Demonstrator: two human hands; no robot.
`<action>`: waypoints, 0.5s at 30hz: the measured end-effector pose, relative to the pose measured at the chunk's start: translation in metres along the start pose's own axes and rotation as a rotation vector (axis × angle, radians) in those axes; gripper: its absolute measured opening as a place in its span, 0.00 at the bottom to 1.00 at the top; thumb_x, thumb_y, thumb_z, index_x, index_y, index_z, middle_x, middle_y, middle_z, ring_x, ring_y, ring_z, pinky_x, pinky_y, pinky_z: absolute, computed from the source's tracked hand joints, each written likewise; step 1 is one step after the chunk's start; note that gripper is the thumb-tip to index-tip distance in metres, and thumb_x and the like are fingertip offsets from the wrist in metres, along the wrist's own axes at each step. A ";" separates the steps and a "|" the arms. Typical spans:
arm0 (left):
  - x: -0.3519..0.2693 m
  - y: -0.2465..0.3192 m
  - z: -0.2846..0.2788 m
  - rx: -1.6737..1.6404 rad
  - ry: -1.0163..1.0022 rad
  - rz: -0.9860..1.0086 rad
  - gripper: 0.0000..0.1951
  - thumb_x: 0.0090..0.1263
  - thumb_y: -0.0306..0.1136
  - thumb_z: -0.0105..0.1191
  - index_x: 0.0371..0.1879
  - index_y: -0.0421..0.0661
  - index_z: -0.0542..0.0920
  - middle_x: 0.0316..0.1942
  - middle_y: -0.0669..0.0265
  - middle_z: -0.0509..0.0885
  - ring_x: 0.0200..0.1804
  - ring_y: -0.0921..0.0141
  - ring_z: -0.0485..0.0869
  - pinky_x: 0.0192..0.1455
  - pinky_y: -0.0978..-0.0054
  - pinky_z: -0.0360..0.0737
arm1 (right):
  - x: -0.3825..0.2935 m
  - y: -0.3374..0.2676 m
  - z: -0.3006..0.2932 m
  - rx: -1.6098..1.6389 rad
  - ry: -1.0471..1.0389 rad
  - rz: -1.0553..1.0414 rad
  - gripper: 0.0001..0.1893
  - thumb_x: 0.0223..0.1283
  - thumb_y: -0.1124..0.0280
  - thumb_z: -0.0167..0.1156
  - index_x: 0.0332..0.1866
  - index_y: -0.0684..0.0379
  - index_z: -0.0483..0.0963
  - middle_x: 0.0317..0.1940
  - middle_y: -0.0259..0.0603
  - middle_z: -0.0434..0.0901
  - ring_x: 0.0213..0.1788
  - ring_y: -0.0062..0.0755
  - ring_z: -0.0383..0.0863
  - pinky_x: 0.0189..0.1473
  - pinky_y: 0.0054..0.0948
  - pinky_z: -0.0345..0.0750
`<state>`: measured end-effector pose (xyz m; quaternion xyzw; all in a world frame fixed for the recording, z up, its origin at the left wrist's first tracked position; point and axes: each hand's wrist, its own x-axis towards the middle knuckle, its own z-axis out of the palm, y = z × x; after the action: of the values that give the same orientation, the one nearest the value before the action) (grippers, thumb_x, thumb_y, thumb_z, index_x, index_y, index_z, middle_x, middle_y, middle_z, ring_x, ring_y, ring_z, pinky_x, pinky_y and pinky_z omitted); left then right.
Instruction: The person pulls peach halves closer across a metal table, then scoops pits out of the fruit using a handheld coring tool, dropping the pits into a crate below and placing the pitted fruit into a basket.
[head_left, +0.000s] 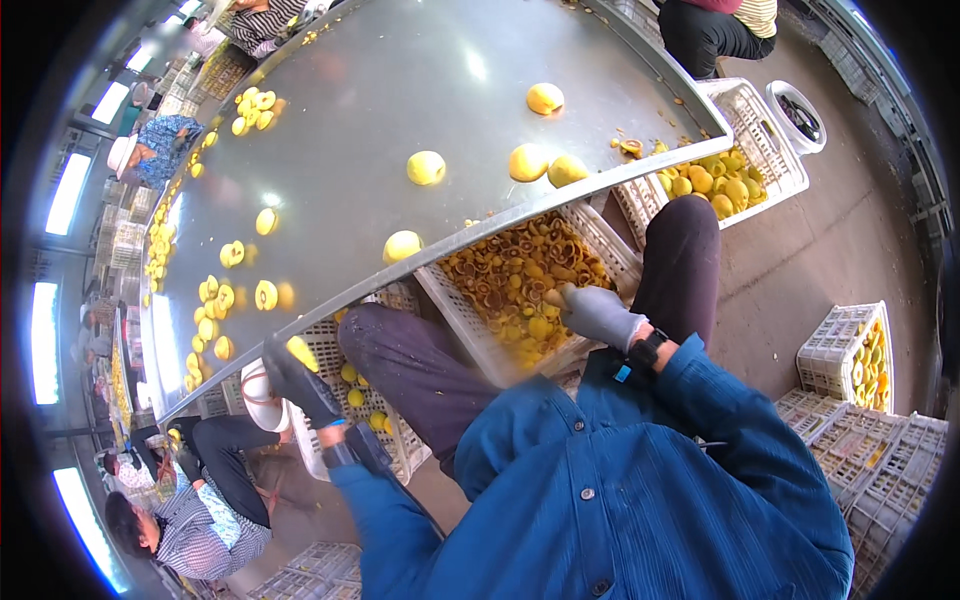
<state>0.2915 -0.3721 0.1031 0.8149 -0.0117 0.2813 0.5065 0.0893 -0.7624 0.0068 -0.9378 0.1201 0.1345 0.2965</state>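
Note:
My left hand (300, 375), in a dark glove, is raised at the near edge of the metal table (352, 97), with a yellow fruit piece (302, 353) in its grip. My right hand (598, 313), in a pale grey glove, hangs over a white plastic crate (480, 345) between my knees. Cut fruit scraps and pits (525, 270) fill that crate. The right fingers are curled near a small brownish thing that I cannot identify. Round yellow fruits (426, 168) lie on the table, with cut halves (266, 295) towards the left.
A crate of yellow fruit (784, 176) stands under the table's right corner, beside a white bucket (796, 116). Another crate holding fruit (825, 352) rests on stacked crates (877, 450) at right. A co-worker (202, 525) sits at lower left; other people sit around the table.

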 end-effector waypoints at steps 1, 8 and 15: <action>0.007 0.001 0.001 0.270 -0.010 0.118 0.21 0.74 0.41 0.52 0.53 0.33 0.75 0.48 0.58 0.81 0.51 0.67 0.81 0.54 0.73 0.79 | 0.000 0.000 -0.002 0.001 -0.002 0.000 0.11 0.61 0.66 0.55 0.43 0.61 0.72 0.28 0.53 0.82 0.34 0.55 0.83 0.37 0.48 0.78; 0.004 0.040 0.155 0.665 -0.835 0.441 0.28 0.63 0.56 0.59 0.49 0.43 0.78 0.47 0.50 0.80 0.48 0.52 0.81 0.53 0.57 0.77 | -0.008 -0.001 0.003 0.075 0.020 0.001 0.15 0.59 0.61 0.58 0.43 0.62 0.69 0.26 0.55 0.80 0.32 0.57 0.82 0.36 0.49 0.77; 0.013 0.040 0.177 -0.066 -1.056 -0.003 0.21 0.69 0.42 0.57 0.53 0.38 0.77 0.43 0.60 0.82 0.40 0.68 0.83 0.44 0.68 0.80 | -0.020 -0.020 -0.020 0.187 0.046 0.023 0.17 0.60 0.60 0.58 0.46 0.62 0.69 0.29 0.56 0.81 0.35 0.57 0.82 0.38 0.48 0.78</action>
<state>0.3694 -0.5359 0.0842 0.8294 -0.2729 -0.1686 0.4574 0.0800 -0.7556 0.0395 -0.9076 0.1497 0.1045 0.3781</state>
